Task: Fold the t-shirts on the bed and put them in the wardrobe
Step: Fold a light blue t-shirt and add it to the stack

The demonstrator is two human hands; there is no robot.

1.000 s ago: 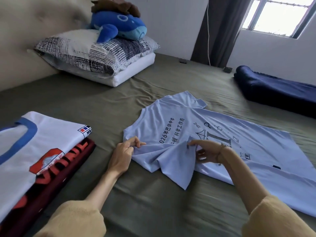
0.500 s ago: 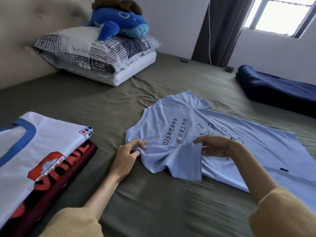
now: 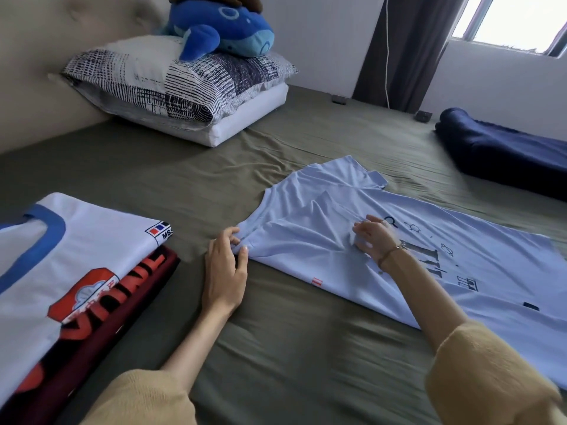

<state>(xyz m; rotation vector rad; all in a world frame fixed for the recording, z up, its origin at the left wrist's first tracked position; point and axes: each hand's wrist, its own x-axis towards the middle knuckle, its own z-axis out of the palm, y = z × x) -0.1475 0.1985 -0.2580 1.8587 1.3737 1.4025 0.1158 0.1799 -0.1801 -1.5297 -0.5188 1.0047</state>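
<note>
A light blue t-shirt [image 3: 322,228] with dark print lies spread on the olive bed sheet [image 3: 291,348], its near sleeve folded in over the chest. My left hand [image 3: 225,271] pinches the shirt's shoulder corner at its left edge. My right hand [image 3: 372,239] rests on the folded sleeve with curled fingers that pinch the cloth. At the left edge lies a pile of folded shirts: a white t-shirt with blue collar [image 3: 61,256] on top of a dark red t-shirt [image 3: 132,302].
Two stacked pillows [image 3: 184,87] with a blue plush whale [image 3: 221,32] stand by the headboard. A rolled navy blanket [image 3: 497,154] lies at the far right. A dark curtain [image 3: 405,47] hangs beside the window.
My right hand has carried the sleeve flap up and over, laying it flat on the shirt's chest. The left hand stayed pinching the shoulder corner. The view moved closer.
</note>
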